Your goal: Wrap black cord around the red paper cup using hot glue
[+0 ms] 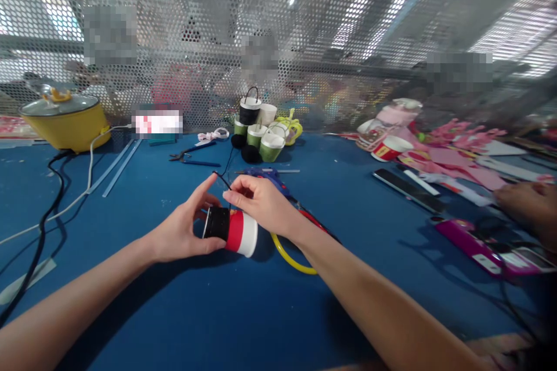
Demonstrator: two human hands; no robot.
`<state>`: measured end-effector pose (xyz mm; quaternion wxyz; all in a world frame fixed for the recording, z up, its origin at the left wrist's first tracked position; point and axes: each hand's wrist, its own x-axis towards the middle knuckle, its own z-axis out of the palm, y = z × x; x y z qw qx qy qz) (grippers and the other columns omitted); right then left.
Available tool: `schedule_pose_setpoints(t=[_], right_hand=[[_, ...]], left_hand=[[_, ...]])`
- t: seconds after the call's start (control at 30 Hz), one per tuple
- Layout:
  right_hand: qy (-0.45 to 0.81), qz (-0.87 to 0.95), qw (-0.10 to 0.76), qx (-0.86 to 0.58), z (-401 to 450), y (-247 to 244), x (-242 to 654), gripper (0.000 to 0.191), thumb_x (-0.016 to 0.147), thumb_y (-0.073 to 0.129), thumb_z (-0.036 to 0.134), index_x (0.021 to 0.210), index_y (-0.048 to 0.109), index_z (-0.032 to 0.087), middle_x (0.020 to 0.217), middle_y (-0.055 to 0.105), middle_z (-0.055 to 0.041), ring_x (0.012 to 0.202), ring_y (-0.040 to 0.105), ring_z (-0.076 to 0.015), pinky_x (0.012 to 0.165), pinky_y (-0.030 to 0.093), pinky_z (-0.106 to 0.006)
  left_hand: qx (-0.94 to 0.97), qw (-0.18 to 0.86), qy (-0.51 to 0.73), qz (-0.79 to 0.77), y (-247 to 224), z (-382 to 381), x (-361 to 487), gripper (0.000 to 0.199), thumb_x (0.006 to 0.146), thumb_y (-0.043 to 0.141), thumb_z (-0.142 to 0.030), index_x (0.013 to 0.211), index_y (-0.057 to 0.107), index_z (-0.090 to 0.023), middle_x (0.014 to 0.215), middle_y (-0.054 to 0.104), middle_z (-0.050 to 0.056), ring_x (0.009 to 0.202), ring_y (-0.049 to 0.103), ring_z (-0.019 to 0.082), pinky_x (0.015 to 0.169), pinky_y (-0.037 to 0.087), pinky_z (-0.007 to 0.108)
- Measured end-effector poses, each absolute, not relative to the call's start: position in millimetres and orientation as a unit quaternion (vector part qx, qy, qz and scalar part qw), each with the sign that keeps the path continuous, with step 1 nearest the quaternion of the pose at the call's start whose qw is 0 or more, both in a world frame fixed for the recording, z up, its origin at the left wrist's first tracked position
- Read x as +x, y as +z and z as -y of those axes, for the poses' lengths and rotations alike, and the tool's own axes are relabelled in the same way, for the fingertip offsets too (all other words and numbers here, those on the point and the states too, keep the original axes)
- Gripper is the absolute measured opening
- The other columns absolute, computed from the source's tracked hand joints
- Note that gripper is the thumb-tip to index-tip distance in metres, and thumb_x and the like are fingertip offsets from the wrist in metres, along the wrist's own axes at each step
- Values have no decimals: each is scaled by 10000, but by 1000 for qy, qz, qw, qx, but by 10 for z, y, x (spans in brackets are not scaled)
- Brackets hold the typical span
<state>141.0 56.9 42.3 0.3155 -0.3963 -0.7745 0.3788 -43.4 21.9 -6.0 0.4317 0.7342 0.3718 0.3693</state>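
Note:
My left hand [187, 229] grips a paper cup [235, 232] that lies tilted on its side, its wide white rim turned to the right. Black cord is wound round the cup's narrow end, beside a red band. With thumb and fingers pinched, my right hand [255, 197] holds the black cord [227, 184] just above the cup. The cord runs on past my left index finger and back toward the black yarn balls [251, 154]. Under my right forearm a yellow ring [291, 261] is partly hidden.
Several wrapped cups [256, 134] stand at the back. Pliers [194, 156], a blue glue gun [272, 177] and a yellow electric pot [65, 122] are on the blue table [174, 313]. At right lie a phone [407, 190], a purple case [470, 243] and another person's hand [526, 203].

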Motion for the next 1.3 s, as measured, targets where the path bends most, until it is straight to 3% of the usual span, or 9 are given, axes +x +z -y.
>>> schedule_pose_setpoints(t=[0.3, 0.53, 0.97, 1.17, 1.3], right_hand=[[370, 766, 293, -436, -597, 347, 1436, 203, 825, 526, 318, 678, 481, 185, 621, 492, 34, 589, 431, -110, 574, 339, -257], [349, 801, 219, -435, -573, 342, 1453, 221, 906, 413, 306, 713, 419, 200, 637, 449, 33, 608, 433, -121, 576, 320, -259], [362, 828, 164, -396, -656, 322, 1522, 237, 932, 351, 347, 767, 423, 192, 725, 473, 7, 671, 446, -133, 622, 350, -270], [338, 833, 177, -401, -671, 302, 1529, 254, 935, 328, 358, 752, 405, 200, 716, 471, 7, 661, 442, -132, 615, 351, -265], [288, 832, 190, -435, -623, 287, 1502, 211, 928, 346, 311, 750, 387, 207, 676, 483, 11, 631, 456, -132, 597, 338, -259]], left_hand=[[774, 350, 391, -355, -62, -183, -398, 967, 683, 684, -162, 1430, 89, -311, 1164, 533, 70, 1089, 535, 247, 974, 422, 438], [818, 267, 380, -339, -82, -165, -424, 951, 707, 689, -175, 1430, 92, -336, 1230, 513, 87, 1142, 503, 268, 1010, 384, 487], [868, 167, 364, -293, -31, -175, -418, 877, 779, 657, -240, 1436, 80, -318, 1229, 522, 109, 1121, 499, 277, 953, 439, 490], [863, 178, 359, -309, -75, -180, -422, 869, 787, 652, -263, 1432, 74, -339, 1234, 502, 104, 1144, 482, 279, 963, 433, 496], [819, 276, 351, -362, -104, -208, -428, 907, 716, 714, -336, 1420, 141, -326, 1251, 448, 105, 1171, 460, 298, 979, 409, 509]])
